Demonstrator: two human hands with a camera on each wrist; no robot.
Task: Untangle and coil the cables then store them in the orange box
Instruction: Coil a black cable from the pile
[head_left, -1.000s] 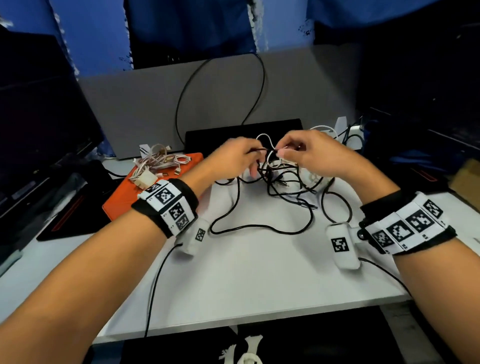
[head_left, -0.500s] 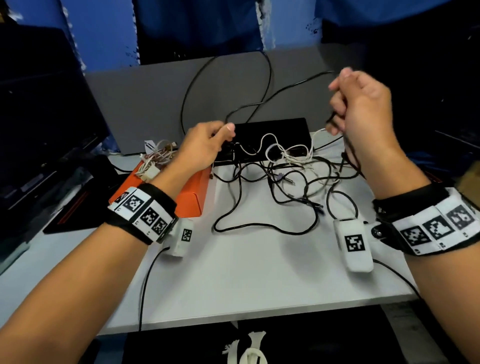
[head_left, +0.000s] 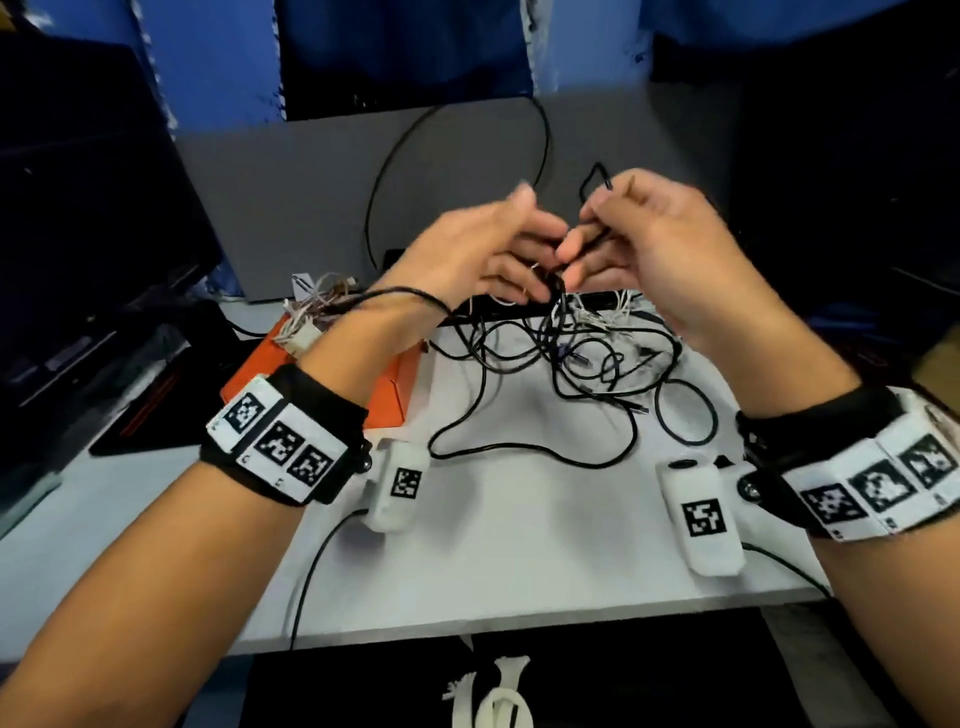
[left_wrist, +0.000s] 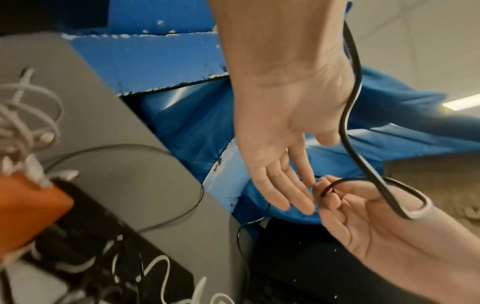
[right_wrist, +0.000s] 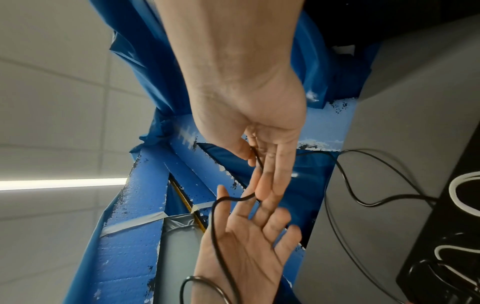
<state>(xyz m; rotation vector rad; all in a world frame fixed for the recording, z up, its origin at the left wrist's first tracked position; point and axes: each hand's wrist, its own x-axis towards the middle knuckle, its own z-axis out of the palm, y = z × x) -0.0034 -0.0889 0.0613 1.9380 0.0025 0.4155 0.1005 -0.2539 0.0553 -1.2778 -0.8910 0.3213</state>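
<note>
Both hands are raised close together above a tangle of black and white cables (head_left: 571, 358) on the white table (head_left: 519, 545). My right hand (head_left: 587, 234) pinches a thin black cable (right_wrist: 257, 160) between thumb and fingers. My left hand (head_left: 519, 234) has its fingers straight and spread; the same black cable (left_wrist: 350, 98) lies along its side and loops over the wrist (head_left: 395, 296). The orange box (head_left: 389, 384) sits at the left under my left forearm, with a bundle of white cables (head_left: 311, 317) on it.
A dark monitor (head_left: 78, 208) stands at the left with a black pad (head_left: 145, 410) in front. A grey panel (head_left: 311, 182) closes the back, and a flat black device (head_left: 498, 312) lies below it. The table's front edge (head_left: 519, 618) is close to me.
The hands were wide apart, the right one raised high with the cable. They have come together over the tangle, and the left hand has let go its pinch and spread its fingers.
</note>
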